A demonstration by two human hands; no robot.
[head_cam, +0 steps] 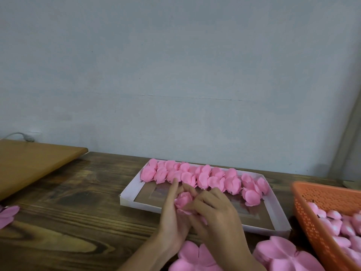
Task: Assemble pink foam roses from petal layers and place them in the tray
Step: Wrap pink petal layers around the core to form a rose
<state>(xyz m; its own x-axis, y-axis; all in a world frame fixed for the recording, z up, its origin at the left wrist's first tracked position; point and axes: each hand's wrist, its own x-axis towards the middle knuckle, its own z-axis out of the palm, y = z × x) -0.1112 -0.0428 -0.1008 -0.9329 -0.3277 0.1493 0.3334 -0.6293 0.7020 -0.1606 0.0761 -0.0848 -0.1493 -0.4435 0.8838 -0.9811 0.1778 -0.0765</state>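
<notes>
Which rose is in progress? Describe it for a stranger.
Find the white tray on the wooden table. Above its near rim, the left hand and right hand hold one pink rosebud. Unlike the roses lined along the far side, it alone is held.

Bench [78, 212]: dark grained wood; from my feed it meets the wall.
Tray [129, 189]: white, mid-bench, towards the back.
Basket [312, 222]: orange, far right, just beside the tray.
Petal stacks [283, 255]: two, at the near edge.
Loose petals [7, 214]: left edge.
Board [29, 163]: lighter wood, far left; I can't tell whether it rests on the bench.
</notes>
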